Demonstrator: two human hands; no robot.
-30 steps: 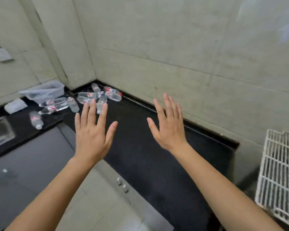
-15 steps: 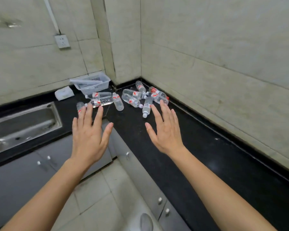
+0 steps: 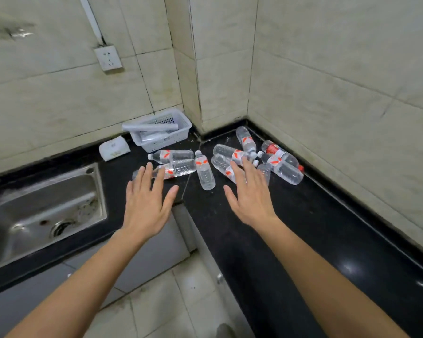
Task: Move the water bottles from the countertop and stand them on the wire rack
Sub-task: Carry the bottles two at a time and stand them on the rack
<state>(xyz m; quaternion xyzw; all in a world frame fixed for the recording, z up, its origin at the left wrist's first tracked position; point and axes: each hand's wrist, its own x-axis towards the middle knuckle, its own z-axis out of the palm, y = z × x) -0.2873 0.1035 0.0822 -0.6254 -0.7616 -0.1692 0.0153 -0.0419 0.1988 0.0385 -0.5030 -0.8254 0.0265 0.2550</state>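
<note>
Two bare forearms reach out over a tiled floor [image 3: 156, 311] and grey cabinet fronts [image 3: 154, 257], toward the inner corner of an L-shaped black counter [image 3: 298, 240]. The left hand [image 3: 145, 206] hovers at the counter's front edge, palm down, its fingers [image 3: 144, 178] straight, spread and grasping nothing. The right hand [image 3: 252, 201] hangs over the counter's right-hand run, its fingers [image 3: 248, 172] likewise released and empty. Below and right of that hand, a wide stretch of bare black surface runs toward the viewer between the front edge and the raised back lip.

Just beyond both sets of fingertips, the water bottles [image 3: 205, 172] lie on their sides in a loose heap, clear with red-and-white labels. Some crowd the back lip by the right wall, others sit beside a white plastic basket [image 3: 181, 136]. From this angle the fingertips overlap the nearest bottles; whether they touch cannot be told.

To the left, a steel sink [image 3: 44, 206] is sunk into the counter. Past it, a small white pack [image 3: 114, 147] lies against the tiled wall, under a wall socket [image 3: 108, 57].
</note>
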